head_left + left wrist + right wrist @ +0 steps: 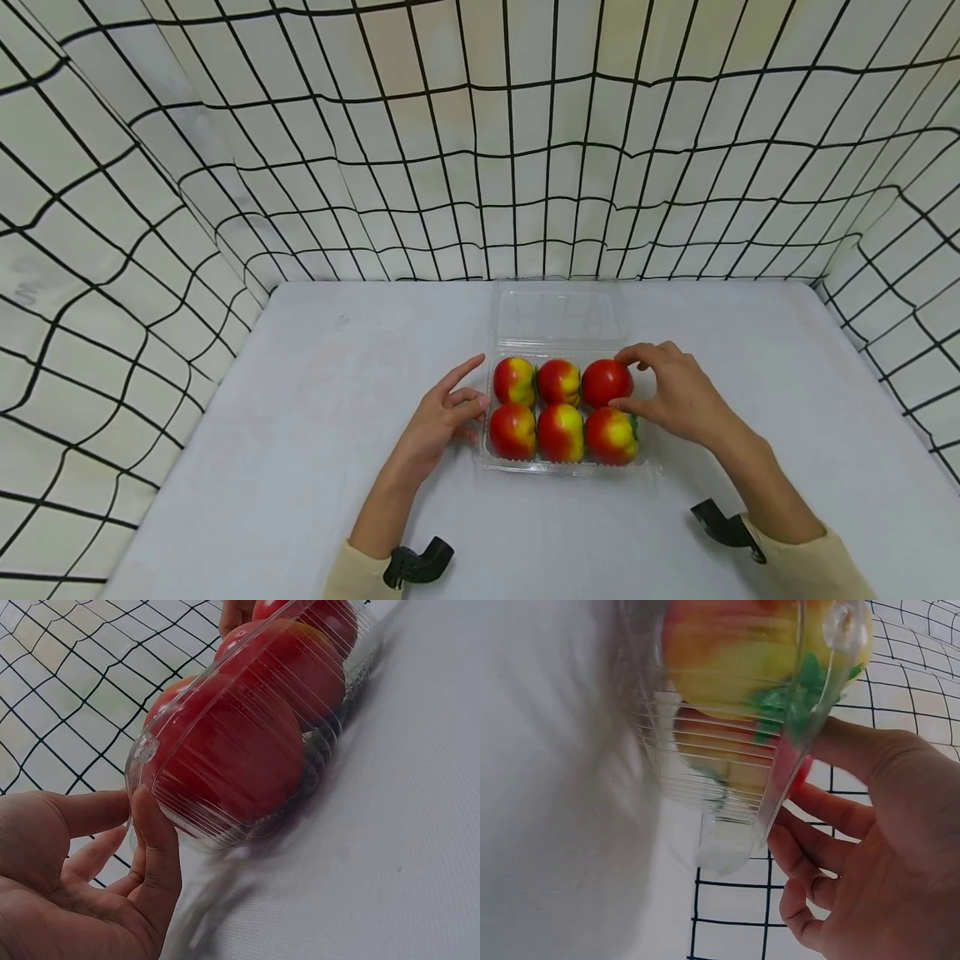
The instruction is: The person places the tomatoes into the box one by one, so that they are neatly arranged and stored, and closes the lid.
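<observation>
A clear plastic clamshell box [573, 468] holds several red-and-yellow peaches [560, 433] in two rows, some with green leaves. My right hand [678, 396] reaches over the right side of the box. Its thumb and index finger pinch the back-right peach [606, 382], which shows its red side upward. In the right wrist view, the fingertips pass behind the clear wall [727, 761] at the red fruit. At the box's left edge is my left hand [438, 421], index finger stretched forward. The left wrist view shows its fingertips pinching the box rim [142, 750].
The box's lid [558, 315] lies folded back behind the fruit. A white cloth [315, 433] covers the table. Black wire grid [510, 150] over white panels rises at the back and both sides. Black curved wrist mounts [418, 562] sit at both sleeves.
</observation>
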`<control>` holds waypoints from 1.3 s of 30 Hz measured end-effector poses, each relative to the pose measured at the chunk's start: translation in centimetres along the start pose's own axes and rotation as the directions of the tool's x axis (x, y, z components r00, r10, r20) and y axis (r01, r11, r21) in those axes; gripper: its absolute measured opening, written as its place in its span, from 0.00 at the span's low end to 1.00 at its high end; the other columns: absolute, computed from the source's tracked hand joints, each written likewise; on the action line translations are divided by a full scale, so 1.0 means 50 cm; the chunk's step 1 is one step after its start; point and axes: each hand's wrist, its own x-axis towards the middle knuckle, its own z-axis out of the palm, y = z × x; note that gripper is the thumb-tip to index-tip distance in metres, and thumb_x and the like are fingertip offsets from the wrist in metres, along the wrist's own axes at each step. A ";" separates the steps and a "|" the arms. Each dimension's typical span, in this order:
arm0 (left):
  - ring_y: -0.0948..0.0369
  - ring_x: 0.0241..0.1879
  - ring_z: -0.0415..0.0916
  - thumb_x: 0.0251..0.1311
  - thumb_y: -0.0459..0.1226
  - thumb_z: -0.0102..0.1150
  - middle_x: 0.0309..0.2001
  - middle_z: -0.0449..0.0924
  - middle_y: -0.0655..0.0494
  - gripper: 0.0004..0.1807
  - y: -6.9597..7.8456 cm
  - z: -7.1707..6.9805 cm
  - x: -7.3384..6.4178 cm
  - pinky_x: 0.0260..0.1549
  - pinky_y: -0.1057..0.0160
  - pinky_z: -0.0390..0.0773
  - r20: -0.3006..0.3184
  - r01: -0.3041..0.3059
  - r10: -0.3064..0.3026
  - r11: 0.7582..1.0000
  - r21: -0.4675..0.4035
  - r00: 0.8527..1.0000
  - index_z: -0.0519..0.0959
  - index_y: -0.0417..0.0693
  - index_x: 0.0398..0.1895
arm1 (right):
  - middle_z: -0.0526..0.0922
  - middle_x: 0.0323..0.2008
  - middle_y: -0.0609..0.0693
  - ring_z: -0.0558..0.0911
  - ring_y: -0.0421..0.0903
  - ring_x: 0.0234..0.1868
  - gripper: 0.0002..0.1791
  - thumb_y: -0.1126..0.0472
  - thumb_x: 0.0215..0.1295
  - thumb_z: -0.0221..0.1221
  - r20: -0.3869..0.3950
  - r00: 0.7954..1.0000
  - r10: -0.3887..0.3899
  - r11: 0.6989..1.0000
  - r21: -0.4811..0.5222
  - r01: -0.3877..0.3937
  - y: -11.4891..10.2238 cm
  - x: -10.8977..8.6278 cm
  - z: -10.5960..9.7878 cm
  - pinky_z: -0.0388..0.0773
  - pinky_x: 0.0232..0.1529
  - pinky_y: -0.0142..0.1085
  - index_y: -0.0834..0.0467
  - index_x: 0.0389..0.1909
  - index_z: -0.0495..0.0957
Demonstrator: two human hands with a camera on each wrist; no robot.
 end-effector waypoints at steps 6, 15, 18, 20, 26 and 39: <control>0.60 0.36 0.76 0.71 0.38 0.62 0.39 0.81 0.56 0.34 -0.002 0.001 0.001 0.31 0.67 0.84 0.000 -0.001 0.001 1.000 -0.001 1.000 0.66 0.66 0.78 | 0.80 0.55 0.59 0.75 0.57 0.56 0.37 0.48 0.56 0.76 -0.011 1.000 0.005 0.998 0.066 -0.004 0.004 -0.002 0.007 0.86 0.47 0.54 0.57 0.66 0.77; 0.60 0.37 0.77 0.71 0.38 0.63 0.39 0.81 0.56 0.34 -0.002 0.000 0.000 0.32 0.66 0.84 -0.002 0.001 -0.001 1.000 -0.002 1.000 0.67 0.67 0.77 | 0.80 0.58 0.60 0.77 0.58 0.57 0.37 0.50 0.55 0.77 -0.051 0.999 -0.020 0.995 0.101 0.026 0.004 -0.002 0.012 0.84 0.53 0.58 0.59 0.64 0.77; 0.59 0.37 0.77 0.71 0.38 0.63 0.39 0.81 0.56 0.34 -0.002 0.000 0.000 0.32 0.66 0.84 -0.004 0.001 -0.001 1.000 -0.006 1.000 0.67 0.67 0.77 | 0.81 0.59 0.59 0.79 0.57 0.57 0.39 0.51 0.54 0.78 -0.048 0.998 -0.037 0.992 0.118 0.042 0.004 -0.001 0.012 0.83 0.55 0.58 0.58 0.64 0.74; 0.59 0.37 0.77 0.71 0.38 0.63 0.39 0.81 0.56 0.34 -0.002 0.000 0.000 0.32 0.67 0.84 -0.005 0.001 -0.001 1.000 -0.006 1.000 0.67 0.67 0.77 | 0.82 0.59 0.59 0.80 0.57 0.57 0.40 0.53 0.53 0.78 -0.046 0.998 -0.050 0.989 0.137 0.056 0.003 -0.002 0.011 0.84 0.55 0.57 0.57 0.64 0.71; 0.60 0.37 0.77 0.71 0.38 0.62 0.38 0.81 0.57 0.34 -0.002 -0.001 0.000 0.32 0.67 0.84 -0.002 -0.002 0.002 1.000 -0.006 1.000 0.66 0.67 0.78 | 0.82 0.56 0.58 0.82 0.58 0.55 0.41 0.55 0.52 0.79 -0.046 0.997 -0.057 0.985 0.160 0.063 -0.001 -0.004 0.013 0.88 0.50 0.54 0.56 0.63 0.67; 0.60 0.36 0.76 0.71 0.39 0.63 0.39 0.81 0.56 0.34 0.002 0.002 -0.003 0.32 0.67 0.85 -0.008 0.000 0.000 1.000 -0.005 1.000 0.67 0.68 0.77 | 0.80 0.53 0.56 0.79 0.55 0.55 0.38 0.46 0.56 0.76 -0.047 0.998 -0.034 0.998 0.051 0.036 -0.002 0.001 0.026 0.88 0.49 0.54 0.54 0.67 0.76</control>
